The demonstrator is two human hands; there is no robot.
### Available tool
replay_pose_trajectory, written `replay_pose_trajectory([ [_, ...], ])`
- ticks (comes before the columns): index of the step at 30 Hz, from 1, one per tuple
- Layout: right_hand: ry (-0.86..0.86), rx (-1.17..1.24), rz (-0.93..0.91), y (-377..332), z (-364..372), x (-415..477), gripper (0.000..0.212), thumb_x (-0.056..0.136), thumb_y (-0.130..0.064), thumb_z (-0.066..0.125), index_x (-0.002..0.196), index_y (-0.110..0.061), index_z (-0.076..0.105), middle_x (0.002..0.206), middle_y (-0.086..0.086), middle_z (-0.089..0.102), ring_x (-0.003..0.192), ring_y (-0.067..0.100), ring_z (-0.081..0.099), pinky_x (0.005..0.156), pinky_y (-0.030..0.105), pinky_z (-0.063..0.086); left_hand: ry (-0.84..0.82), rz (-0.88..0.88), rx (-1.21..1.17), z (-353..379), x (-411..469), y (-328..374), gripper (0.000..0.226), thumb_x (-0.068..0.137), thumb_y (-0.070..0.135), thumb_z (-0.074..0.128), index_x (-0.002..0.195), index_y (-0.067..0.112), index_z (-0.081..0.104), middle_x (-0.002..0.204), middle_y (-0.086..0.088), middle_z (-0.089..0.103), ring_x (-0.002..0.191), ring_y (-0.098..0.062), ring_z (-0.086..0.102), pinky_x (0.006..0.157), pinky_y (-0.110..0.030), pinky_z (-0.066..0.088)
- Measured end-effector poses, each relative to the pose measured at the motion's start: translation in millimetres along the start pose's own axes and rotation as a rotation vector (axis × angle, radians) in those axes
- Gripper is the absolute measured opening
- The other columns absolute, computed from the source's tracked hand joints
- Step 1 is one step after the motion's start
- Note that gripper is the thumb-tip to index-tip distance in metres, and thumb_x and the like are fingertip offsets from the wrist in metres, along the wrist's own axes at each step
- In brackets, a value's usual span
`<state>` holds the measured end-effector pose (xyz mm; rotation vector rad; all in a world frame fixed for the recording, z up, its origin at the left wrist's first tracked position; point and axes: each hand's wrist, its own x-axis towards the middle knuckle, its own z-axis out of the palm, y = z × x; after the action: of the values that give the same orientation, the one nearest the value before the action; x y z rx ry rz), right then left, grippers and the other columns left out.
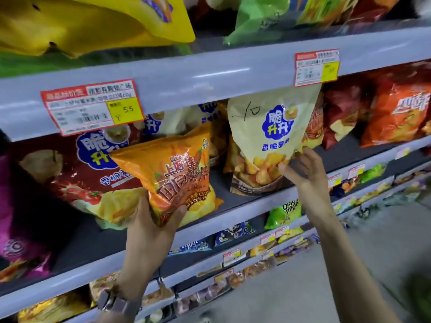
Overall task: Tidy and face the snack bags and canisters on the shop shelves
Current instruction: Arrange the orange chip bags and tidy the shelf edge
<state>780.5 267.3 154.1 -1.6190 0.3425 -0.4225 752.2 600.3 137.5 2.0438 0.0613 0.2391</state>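
Observation:
My left hand (154,226) grips the bottom corner of an orange chip bag (170,171) and holds it tilted in front of the middle shelf (245,206). Behind it a dark red chip bag (77,169) stands on that shelf. To the right a cream bag of potato snacks (268,141) stands upright at the shelf's front. My right hand (303,170) touches the cream bag's lower right side with straight fingers, thumb against its front.
Red and orange chip bags (391,113) fill the shelf's right end and a purple bag (14,224) its left. A yellow bag (81,22) and a green bag (254,17) lie on the shelf above. Price tags (92,108) hang on the shelf rails. Lower shelves hold small packets; floor lies at right.

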Motion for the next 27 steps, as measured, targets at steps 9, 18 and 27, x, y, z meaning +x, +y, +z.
replay_pose_trajectory([
  [9, -0.258, 0.055, -0.026, 15, -15, 40, 0.04, 0.089, -0.01, 0.077, 0.128, -0.016, 0.068, 0.118, -0.005, 0.077, 0.114, 0.012, 0.071, 0.09, 0.02, 0.056, 0.079, -0.101, -0.109, 14, 4, 11, 0.059, 0.081, 0.042, 0.081, 0.133, 0.027, 0.06, 0.107, 0.029, 0.074, 0.097, 0.006, 0.07, 0.081, -0.023, 0.052],
  [18, -0.51, 0.062, -0.058, 27, -23, 68, 0.043, 0.093, -0.009, 0.072, 0.133, -0.019, 0.061, 0.114, -0.023, 0.075, 0.111, -0.003, 0.068, 0.086, 0.008, 0.05, 0.445, -0.169, -0.168, 32, -41, 47, 0.046, 0.079, 0.034, 0.081, 0.122, 0.025, 0.067, 0.105, 0.011, 0.08, 0.095, -0.006, 0.075, 0.075, -0.016, 0.057],
  [27, -0.817, 0.016, -0.09, 24, -2, 73, 0.041, 0.098, -0.011, 0.07, 0.13, -0.032, 0.056, 0.122, -0.021, 0.071, 0.116, -0.005, 0.064, 0.091, 0.009, 0.047, 0.636, -0.238, -0.158, 43, -107, 61, 0.04, 0.086, 0.028, 0.081, 0.122, 0.015, 0.07, 0.106, -0.001, 0.08, 0.092, -0.009, 0.075, 0.074, -0.018, 0.058],
])
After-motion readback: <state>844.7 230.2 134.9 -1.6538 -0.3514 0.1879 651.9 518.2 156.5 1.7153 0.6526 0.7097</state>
